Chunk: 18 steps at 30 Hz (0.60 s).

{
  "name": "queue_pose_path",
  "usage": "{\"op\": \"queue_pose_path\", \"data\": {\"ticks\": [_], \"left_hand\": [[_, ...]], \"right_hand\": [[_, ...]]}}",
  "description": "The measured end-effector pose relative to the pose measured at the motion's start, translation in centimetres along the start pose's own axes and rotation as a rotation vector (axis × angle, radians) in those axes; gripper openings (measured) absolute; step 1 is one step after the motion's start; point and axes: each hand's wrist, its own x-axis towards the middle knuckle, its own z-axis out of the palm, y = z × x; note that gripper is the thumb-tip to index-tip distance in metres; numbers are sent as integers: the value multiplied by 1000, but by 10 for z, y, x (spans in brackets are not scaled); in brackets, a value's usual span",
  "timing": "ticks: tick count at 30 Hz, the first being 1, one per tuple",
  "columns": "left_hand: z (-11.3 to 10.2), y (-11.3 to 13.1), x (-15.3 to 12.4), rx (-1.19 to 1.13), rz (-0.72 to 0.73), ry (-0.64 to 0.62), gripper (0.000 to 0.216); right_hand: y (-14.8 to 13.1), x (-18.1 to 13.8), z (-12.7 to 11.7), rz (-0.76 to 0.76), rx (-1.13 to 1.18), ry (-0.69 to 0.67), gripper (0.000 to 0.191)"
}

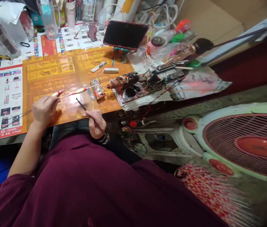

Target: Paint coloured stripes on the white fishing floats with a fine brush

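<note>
- Above the orange mat, the left hand had its thumb and fingers pinched together on the thin ends of two painted rods, each with a swollen body of white, yellow and red.
- Near the mat's front edge, the right hand was curled closed around one brush, its dark tip just below the rods and apart from them.
- At the left back corner stood one tall clear container packed with dark, slender sticks; their number could not be told.
- Along the back were one glass mug, its contents unclear, and one pale cup with several pens or sticks in it.
- Among clear plastic wrapping to the right sat one dark-lidded jar; what it held could not be made out.
- Beyond the hands, one phone leaned on its stand.
- On the mat lay one paint-smeared block and, behind it, two small flat pieces.
- Beside the person's lap, to the right, was one bundle of red-and-white sticks, too many to count.
</note>
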Motion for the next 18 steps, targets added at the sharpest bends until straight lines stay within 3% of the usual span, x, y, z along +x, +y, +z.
{"op": "queue_pose_path", "data": {"ticks": [8,18], "left_hand": [[12,2,8,-32,59,-7,27],[15,8,10,-44,51,17,21]], "right_hand": [[3,5,0,-56,-31,-11,36],[13,-4,2,-16,-103,-48,33]]}}
